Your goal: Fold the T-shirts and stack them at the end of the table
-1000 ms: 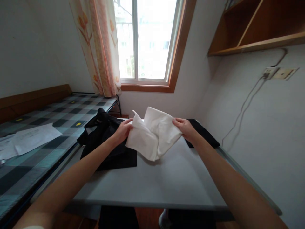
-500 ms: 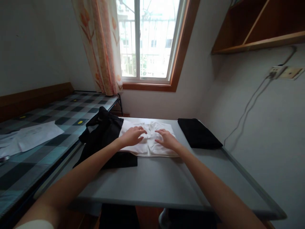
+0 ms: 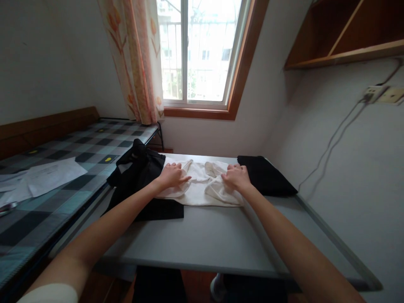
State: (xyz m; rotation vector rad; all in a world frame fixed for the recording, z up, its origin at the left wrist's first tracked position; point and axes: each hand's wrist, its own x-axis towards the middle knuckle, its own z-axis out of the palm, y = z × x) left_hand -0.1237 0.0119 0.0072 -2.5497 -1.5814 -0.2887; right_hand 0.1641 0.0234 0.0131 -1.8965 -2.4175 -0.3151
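The white cloth [image 3: 198,198] lies on the grey surface [image 3: 195,240], directly beneath and between the two hands, its long axis running left to right across the person's front. The left hand [image 3: 173,174] rests on its left half and the right hand [image 3: 236,177] on its right half, so the middle of the cloth sits inward of both sets of fingers. The left thumb reaches toward that middle and is nearer to it than anything on the right hand, which stays out by the cloth's right end.

The left fingers are bent over the fabric with the thumb spread away from them; the right fingers are curled in more tightly. Upper folds of the cloth bunch up beside each hand, while the near edge lies fairly straight and flat, parallel to the surface's front edge. (Whether either hand pinches the fabric or only presses on it, I cannot tell.)

Just beyond the left hand, a rumpled black garment [image 3: 139,168] meets the cloth's left end; which of the two overlaps the other there is unclear. A folded black cloth [image 3: 267,176] lies close beside the right hand, on its outer side.
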